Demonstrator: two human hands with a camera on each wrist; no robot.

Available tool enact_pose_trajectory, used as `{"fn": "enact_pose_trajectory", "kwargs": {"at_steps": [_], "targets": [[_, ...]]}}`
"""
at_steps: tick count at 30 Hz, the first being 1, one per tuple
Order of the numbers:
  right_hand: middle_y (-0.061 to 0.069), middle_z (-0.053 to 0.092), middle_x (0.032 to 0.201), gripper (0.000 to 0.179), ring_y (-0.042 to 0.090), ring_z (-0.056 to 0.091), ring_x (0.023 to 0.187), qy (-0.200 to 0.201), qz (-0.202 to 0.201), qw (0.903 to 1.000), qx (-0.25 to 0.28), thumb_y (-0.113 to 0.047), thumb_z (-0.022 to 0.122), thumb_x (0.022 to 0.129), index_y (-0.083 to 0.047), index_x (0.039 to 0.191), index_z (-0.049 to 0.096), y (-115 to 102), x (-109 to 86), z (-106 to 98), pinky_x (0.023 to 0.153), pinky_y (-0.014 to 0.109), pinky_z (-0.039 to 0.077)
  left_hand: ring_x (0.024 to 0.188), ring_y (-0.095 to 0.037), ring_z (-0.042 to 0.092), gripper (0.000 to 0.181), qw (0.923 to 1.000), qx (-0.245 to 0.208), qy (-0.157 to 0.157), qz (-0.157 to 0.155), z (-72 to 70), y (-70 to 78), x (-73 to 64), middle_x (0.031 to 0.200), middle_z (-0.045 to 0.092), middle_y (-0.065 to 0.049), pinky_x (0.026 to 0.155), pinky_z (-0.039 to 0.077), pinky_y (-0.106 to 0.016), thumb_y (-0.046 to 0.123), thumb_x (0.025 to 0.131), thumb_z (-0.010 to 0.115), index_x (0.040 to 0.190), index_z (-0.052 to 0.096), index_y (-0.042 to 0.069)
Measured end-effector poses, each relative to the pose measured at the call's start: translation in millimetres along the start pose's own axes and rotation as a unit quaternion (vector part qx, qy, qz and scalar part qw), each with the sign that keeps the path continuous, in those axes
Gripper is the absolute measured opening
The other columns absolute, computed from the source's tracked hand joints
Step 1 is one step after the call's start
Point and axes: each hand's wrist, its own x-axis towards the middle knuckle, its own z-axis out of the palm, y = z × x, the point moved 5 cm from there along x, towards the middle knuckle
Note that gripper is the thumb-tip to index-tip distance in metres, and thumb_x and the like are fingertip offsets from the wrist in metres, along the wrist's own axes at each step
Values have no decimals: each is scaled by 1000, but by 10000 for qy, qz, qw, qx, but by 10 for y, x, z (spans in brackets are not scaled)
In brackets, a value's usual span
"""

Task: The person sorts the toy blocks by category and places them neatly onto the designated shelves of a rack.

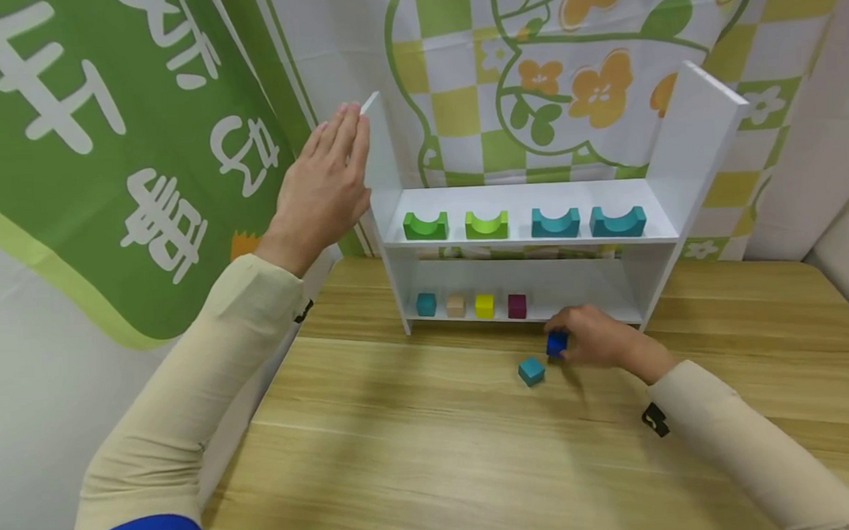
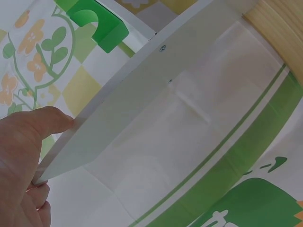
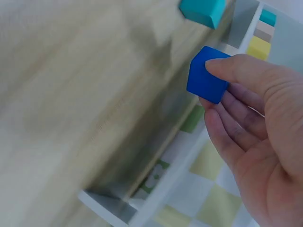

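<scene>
My right hand (image 1: 598, 336) pinches a dark blue cube (image 3: 208, 75) between thumb and fingers, in front of the lower shelf board's right part. On the table beside it sits a teal cube (image 1: 532, 371). At the upper left, my left hand (image 1: 327, 178) holds the left side panel (image 2: 128, 109) of a white shelf unit (image 1: 538, 252), thumb on one side of its edge and fingers on the other. Along the lower board stand a teal cube (image 1: 426, 304), a beige cube (image 1: 455, 306), a yellow cube (image 1: 485, 306) and a maroon cube (image 1: 516, 306).
The upper board carries two green arch blocks (image 1: 426, 227) and two teal arch blocks (image 1: 618, 222), hollow side up. The shelf stands on a wooden table (image 1: 404, 440), before a patterned cloth (image 1: 460, 97). A green banner (image 1: 106, 152) hangs at the left.
</scene>
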Motion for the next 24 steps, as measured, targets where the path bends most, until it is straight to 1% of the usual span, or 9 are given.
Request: {"fn": "enact_pose_trajectory", "kwargs": {"at_steps": [6,10,15,20,24], "targets": [[26,75,122,38,41,73,111,-6,-115,9999,-52,1,81,85,9,121,73,-20,17,-203,94,51,64,164,-41,17,79,10000,9,25,3,-6,-8,-3,175,13,-29,136,17,-49,22,107,53,165,11,-11],[27,74,124,39,42,72,113,-46,-100,9999,-66,0,80,87,8,124,72,-1,45,-307,95,53,64,164,-41,17,79,10000,12,39,8,-7,-9,-2,175,14,-29,136,17,-49,22,107,54,165,11,-11],[25,72,130,40,43,70,120,-130,56,9999,-2,-1,78,90,7,129,70,66,95,-368,100,55,61,164,-41,17,79,10000,12,14,9,-6,-8,-1,175,13,-29,136,17,-49,22,107,54,165,11,-11],[26,72,130,39,44,70,120,-44,-19,10000,-28,0,77,90,8,128,70,97,154,-401,101,56,61,165,-41,17,78,10000,11,12,2,-2,-4,-5,175,13,-29,136,17,-49,21,107,52,165,11,-11],[27,71,131,40,45,68,122,-78,76,9999,-69,0,77,91,8,129,70,128,193,-398,102,57,59,164,-41,17,77,10000,-9,28,3,-3,2,-6,175,14,-29,136,17,-49,21,107,52,165,11,-11]]}}
